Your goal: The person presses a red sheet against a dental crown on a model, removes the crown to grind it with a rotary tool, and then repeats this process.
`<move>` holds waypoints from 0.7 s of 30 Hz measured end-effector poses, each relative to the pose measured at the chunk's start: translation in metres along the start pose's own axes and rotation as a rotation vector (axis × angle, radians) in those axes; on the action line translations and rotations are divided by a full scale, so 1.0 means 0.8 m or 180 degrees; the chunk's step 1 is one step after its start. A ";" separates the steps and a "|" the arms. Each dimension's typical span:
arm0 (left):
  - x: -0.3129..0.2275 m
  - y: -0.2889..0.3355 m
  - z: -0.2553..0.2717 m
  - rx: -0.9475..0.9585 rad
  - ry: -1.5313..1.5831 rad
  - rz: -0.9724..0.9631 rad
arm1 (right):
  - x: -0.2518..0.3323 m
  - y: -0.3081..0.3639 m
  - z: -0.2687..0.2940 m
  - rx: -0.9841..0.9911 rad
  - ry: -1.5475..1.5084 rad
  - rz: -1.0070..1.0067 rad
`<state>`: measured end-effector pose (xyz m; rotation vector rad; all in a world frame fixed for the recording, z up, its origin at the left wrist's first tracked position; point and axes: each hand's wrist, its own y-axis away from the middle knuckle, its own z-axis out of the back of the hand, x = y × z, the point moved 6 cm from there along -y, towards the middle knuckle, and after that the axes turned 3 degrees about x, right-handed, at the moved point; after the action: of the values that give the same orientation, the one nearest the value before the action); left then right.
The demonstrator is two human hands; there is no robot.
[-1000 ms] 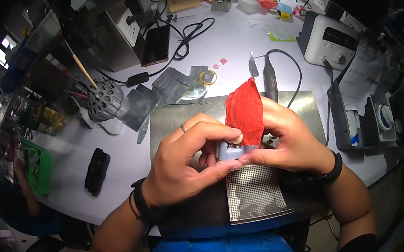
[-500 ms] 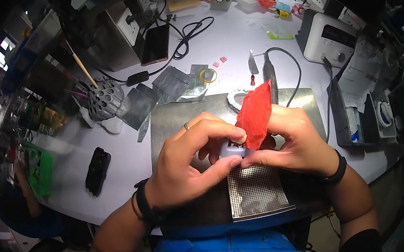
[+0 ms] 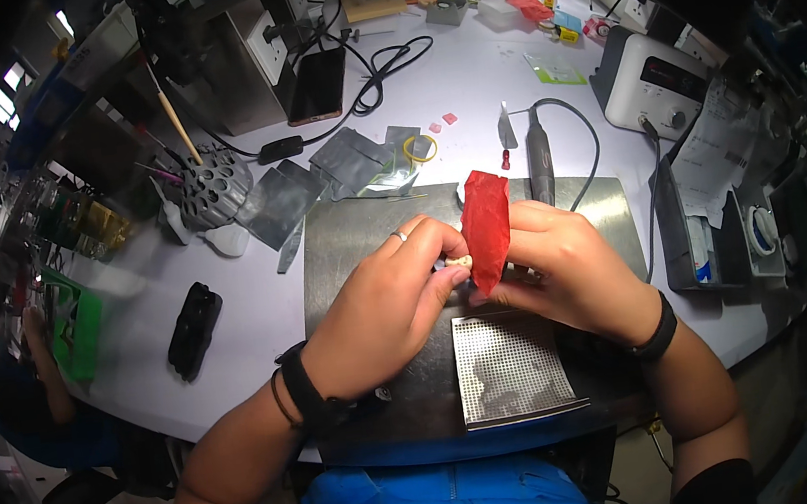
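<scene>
Above the metal plate (image 3: 350,228), your left hand (image 3: 383,290) pinched a small cream piece (image 3: 460,262) just beside the red sheet (image 3: 488,226), which your right hand (image 3: 577,266) gripped between thumb and fingers.

A dark phone (image 3: 317,86) lies toward the back of a white tabletop (image 3: 482,71), beside a looping black cable (image 3: 397,59). To the left, a wooden stick (image 3: 179,128) leans up from a grey holder (image 3: 226,188) full of round holes. Nearer the front lies a black object (image 3: 194,333), possibly a case; its details are too dark to tell. At right, a white control box (image 3: 641,92) has a knob.
</scene>
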<state>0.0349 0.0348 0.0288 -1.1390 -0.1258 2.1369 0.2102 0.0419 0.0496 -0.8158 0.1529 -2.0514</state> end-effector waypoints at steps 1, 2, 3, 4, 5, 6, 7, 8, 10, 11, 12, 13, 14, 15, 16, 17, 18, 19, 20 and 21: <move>0.003 0.000 -0.001 -0.0001 0.0003 0.0008 | 0.000 -0.001 0.000 -0.0052 0.0009 0.0045; 0.006 0.000 -0.002 0.0032 -0.0032 -0.0009 | -0.002 -0.002 -0.001 -0.0045 0.0001 0.0043; 0.007 -0.001 -0.004 0.0068 -0.0060 -0.0033 | -0.005 -0.003 -0.002 -0.0028 -0.0060 0.0065; 0.005 -0.001 -0.005 0.0070 -0.0049 -0.0030 | -0.008 -0.003 -0.002 -0.0012 -0.0122 0.0089; 0.006 0.000 -0.007 0.0185 0.0168 0.0281 | -0.010 -0.003 -0.003 -0.0007 -0.0125 0.0080; 0.010 0.001 -0.010 0.0299 0.0383 0.0585 | -0.013 -0.002 -0.005 0.0062 -0.0104 0.0057; 0.009 0.001 -0.010 0.0301 0.0388 0.0584 | -0.015 -0.002 -0.007 0.0131 -0.0085 0.0036; 0.012 0.001 -0.012 0.0358 0.0451 0.0717 | -0.017 -0.003 -0.007 0.0132 -0.0084 0.0031; 0.013 0.000 -0.014 0.0435 0.0536 0.0849 | -0.017 -0.002 -0.009 0.0157 -0.0064 0.0016; 0.016 -0.002 -0.014 0.0451 0.0766 0.0999 | -0.018 -0.001 -0.009 0.0159 -0.0063 -0.0002; 0.018 -0.002 -0.013 0.0458 0.0978 0.1163 | -0.018 -0.002 -0.010 0.0232 0.0019 0.0000; 0.018 -0.001 -0.013 0.0460 0.0976 0.1172 | -0.018 -0.003 -0.012 0.0306 0.0104 0.0002; 0.016 0.000 -0.013 0.0468 0.0857 0.1078 | -0.018 -0.003 -0.013 0.0305 0.0096 0.0001; 0.015 -0.002 -0.013 0.0469 0.0739 0.0975 | -0.021 -0.004 -0.014 0.0349 0.0209 -0.0069; 0.016 -0.002 -0.012 0.0466 0.0738 0.0972 | -0.024 -0.005 -0.016 0.0392 0.0324 -0.0139; 0.018 -0.003 -0.013 0.0496 0.0837 0.1001 | -0.025 -0.004 -0.016 0.0392 0.0328 -0.0136; 0.019 -0.003 -0.012 0.0521 0.0929 0.1027 | -0.028 -0.003 -0.017 0.0400 0.0331 -0.0220; 0.022 -0.002 -0.012 0.0515 0.0922 0.1020 | -0.030 -0.002 -0.017 0.0406 0.0333 -0.0304; 0.028 0.000 -0.014 0.0479 0.1185 0.1090 | -0.030 -0.002 -0.017 0.0400 0.0339 -0.0296; 0.033 0.001 -0.015 0.0452 0.1451 0.1159 | -0.029 -0.001 -0.017 0.0340 0.0276 -0.0276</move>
<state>0.0338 0.0479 0.0031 -1.6234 0.4653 2.0809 0.2107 0.0579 0.0282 -0.6786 0.0562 -2.1579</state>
